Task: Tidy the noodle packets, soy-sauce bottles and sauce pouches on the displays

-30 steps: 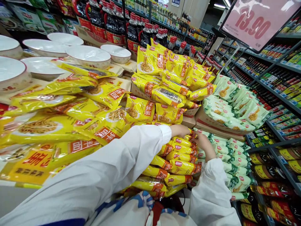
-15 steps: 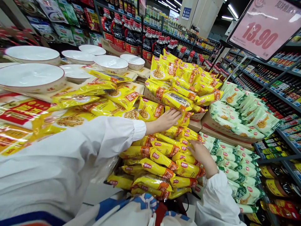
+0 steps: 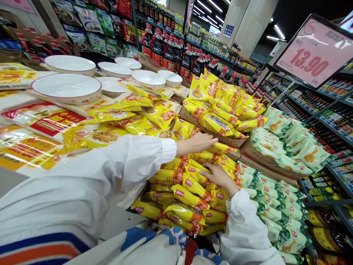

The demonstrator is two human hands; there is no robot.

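Note:
My left hand [image 3: 198,142] reaches across with its fingers stretched out, palm down over a yellow noodle packet [image 3: 222,148] at the top of the front stack. Just below and to the right, my right hand [image 3: 220,178] lies on the same stack of yellow noodle packets [image 3: 190,197], its fingers extended over the bags. The undersides of both hands are hidden, and neither hand visibly grips a packet. More yellow noodle packets [image 3: 158,115] are spread flat beyond my left sleeve.
A cardboard box [image 3: 220,137] heaped with yellow packets stands behind the hands. Green noodle packets [image 3: 286,206] are stacked at the right. Several white bowls [image 3: 66,88] sit at the left. A price sign [image 3: 314,51] hangs at upper right; dark bottles [image 3: 171,55] line the back.
My right hand has moved left and now lies nearer my left hand. My left hand's fingers have shifted slightly across the top packet. The camera view has swung a little left.

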